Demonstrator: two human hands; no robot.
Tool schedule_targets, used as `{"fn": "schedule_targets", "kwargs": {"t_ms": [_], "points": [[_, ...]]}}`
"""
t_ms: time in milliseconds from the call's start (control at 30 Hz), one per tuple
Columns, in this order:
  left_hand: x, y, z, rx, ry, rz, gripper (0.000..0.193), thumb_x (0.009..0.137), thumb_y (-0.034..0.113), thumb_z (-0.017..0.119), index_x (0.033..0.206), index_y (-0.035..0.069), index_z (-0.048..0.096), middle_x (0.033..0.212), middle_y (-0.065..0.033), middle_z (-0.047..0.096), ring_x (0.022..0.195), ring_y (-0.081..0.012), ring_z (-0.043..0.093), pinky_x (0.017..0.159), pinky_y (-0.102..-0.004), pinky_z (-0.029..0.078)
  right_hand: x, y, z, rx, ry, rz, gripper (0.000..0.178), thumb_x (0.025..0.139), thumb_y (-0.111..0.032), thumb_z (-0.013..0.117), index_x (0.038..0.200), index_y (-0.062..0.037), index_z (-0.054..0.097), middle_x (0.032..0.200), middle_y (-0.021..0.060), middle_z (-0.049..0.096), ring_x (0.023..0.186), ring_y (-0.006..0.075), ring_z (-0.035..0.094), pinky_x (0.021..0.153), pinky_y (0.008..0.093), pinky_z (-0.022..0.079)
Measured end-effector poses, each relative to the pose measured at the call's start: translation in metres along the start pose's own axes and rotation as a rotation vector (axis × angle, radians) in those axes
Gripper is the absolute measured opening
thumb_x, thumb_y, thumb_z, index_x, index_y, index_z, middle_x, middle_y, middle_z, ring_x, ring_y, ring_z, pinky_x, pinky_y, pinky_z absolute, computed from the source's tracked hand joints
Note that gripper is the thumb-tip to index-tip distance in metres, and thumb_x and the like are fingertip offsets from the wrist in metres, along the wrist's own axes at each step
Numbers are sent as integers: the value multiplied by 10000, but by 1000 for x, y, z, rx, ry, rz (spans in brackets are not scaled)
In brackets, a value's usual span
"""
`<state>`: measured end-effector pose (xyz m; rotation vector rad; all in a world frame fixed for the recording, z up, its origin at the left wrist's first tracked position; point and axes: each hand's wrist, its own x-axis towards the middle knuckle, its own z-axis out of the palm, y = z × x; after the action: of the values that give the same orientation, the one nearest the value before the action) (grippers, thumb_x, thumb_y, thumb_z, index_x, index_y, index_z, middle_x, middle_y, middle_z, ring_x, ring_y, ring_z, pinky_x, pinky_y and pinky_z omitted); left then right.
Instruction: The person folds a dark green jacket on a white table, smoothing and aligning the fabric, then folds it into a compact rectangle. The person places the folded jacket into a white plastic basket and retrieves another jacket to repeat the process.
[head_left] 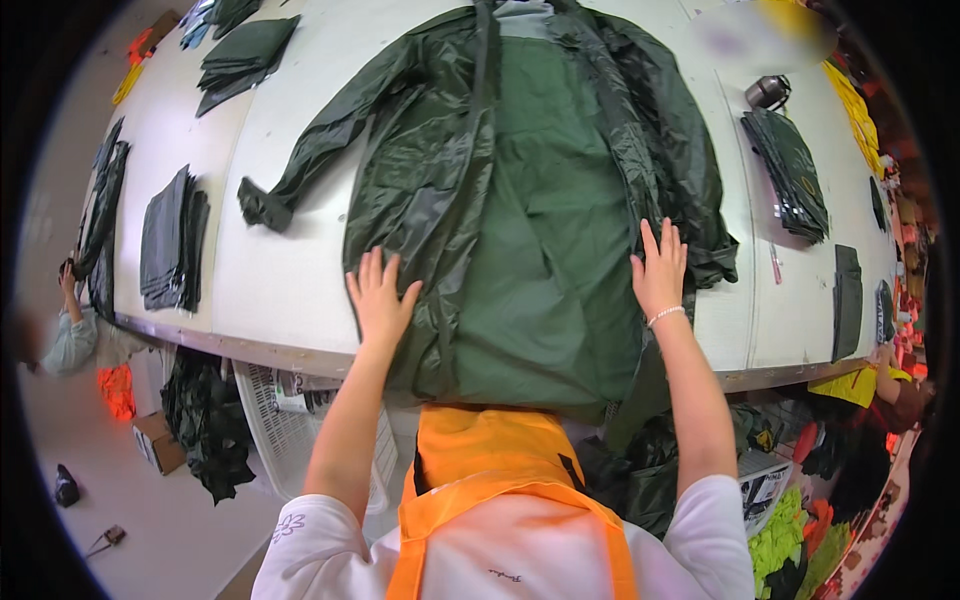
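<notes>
A dark green raincoat (530,190) lies spread open on the white table (290,270), its hem hanging over the near edge. One sleeve (320,140) stretches out to the left. My left hand (380,300) rests flat, fingers apart, on the coat's left front panel near the table edge. My right hand (660,270), with a bead bracelet at the wrist, lies flat with spread fingers on the right panel. Neither hand grips anything.
Stacks of folded dark garments (170,240) (245,55) lie on the left; packed dark bags (790,170) and a small grey tool (768,92) on the right. A white basket (270,420) and dark fabric (205,420) sit below. Other people (75,330) (880,385) work at both sides.
</notes>
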<state>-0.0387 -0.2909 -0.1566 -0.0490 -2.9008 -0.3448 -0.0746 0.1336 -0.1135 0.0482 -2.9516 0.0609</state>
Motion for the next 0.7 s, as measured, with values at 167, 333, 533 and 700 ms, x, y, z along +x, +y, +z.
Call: {"fn": "schedule_targets", "kwargs": {"t_ms": [167,333,533,700], "points": [[-10,15,-24,-446,115,-115,181,824,124,652,970,22,624,833,-114,593,791,-259,583,729,-331,451,-65,-154,-29,859,9,-129,177,797,-85,632,970,-51,650,1022,121,634,1003,298,575,886,373,456],[4,10,-50,-1358,-224,-577,245,929,173,549,1034,-36,621,965,-70,656,879,-159,597,800,-279,463,-78,-225,12,1469,-334,362,265,934,-73,481,1167,6,579,1097,110,641,1011,189,608,828,285,494],[-4,5,-47,-2435,-539,-675,354,971,245,413,1200,0,527,1177,-151,594,1057,-268,575,956,-398,437,-34,-278,32,2067,-992,642,423,960,-285,488,1303,-38,470,1239,133,562,1068,236,572,886,335,465],[-8,8,-61,-2244,-253,-855,361,971,230,386,1198,-14,525,1188,-163,589,1083,-291,562,977,-412,420,-25,-290,-4,2364,-988,815,369,931,-378,543,1141,-77,576,1136,105,602,1010,224,570,887,364,450]]}}
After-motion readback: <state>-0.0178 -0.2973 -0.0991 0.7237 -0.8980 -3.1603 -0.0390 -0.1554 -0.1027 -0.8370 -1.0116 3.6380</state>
